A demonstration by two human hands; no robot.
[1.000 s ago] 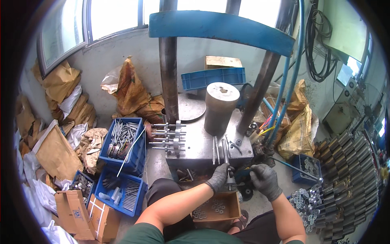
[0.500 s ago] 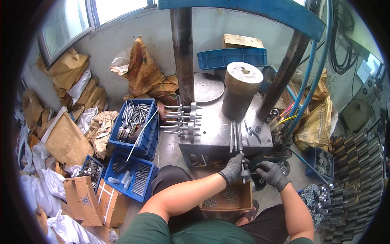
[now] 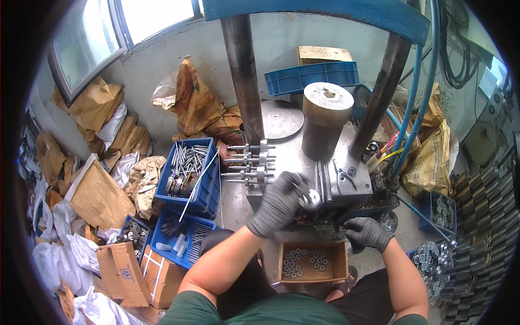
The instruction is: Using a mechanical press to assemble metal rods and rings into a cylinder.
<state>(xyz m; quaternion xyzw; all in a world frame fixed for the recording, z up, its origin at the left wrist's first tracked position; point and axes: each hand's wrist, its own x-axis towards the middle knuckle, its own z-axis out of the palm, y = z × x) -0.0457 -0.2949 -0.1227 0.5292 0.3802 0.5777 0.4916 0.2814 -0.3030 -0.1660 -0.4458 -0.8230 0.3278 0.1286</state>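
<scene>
My left hand [image 3: 279, 205], in a dark grey glove, is closed on a shiny metal shaft piece with a rounded end [image 3: 311, 200], held over the front edge of the steel press bench [image 3: 281, 190]. A row of metal shafts with thick webs [image 3: 262, 162] lies just beyond it, on the bench's left part. Metal rods [image 3: 327, 185] lie side by side to its right. My right hand [image 3: 369, 234], gloved too, hangs low by the bench's right front, fingers curled; whatever they may hold is hidden. Below, a cardboard box [image 3: 314, 275] contains several small metal rings.
A thick metal cylinder [image 3: 327, 116] stands on the bench between two dark posts [image 3: 244, 81]. Blue crates of rods and parts [image 3: 187, 203] stand at left, beside cardboard boxes [image 3: 123, 273]. Stacked metal parts [image 3: 476, 238] fill the right side. Pliers [image 3: 344, 176] lie on the bench.
My left hand has moved left and away from me, lifting the metal shaft piece from beside the rods toward the row of shafts. My right hand stays nearly in place. The view has shifted slightly.
</scene>
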